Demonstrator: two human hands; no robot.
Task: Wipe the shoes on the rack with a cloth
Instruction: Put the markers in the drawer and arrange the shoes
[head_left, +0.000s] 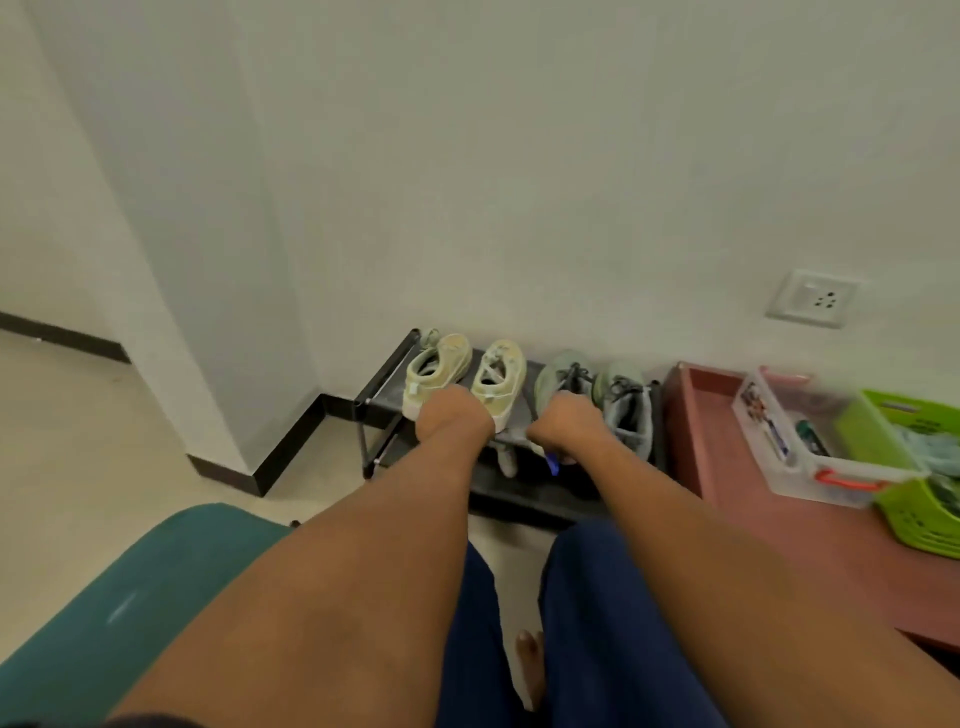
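Two pairs of shoes on the rack (384, 400) top shelf at 12 o'clock: cream shoes (467, 371) left, grey-green shoes (597, 389) right. My left hand (454, 415) sits at the cream pair's heels; fingers hidden, I can't tell its grip. My right hand (566, 428) is curled at the grey-green pair, something blue (551, 462) poking out beneath; can't tell if it's the cloth. Green basket (914, 467) at 3 o'clock.

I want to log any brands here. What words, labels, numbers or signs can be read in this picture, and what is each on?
No text can be read.
Clear plastic box: a coloured printed label on its side, too blurred to read.
Green basket: raised marks on its rim, blurred.
Cream shoes and grey-green shoes: no legible brand.
Wall socket: no marking legible.
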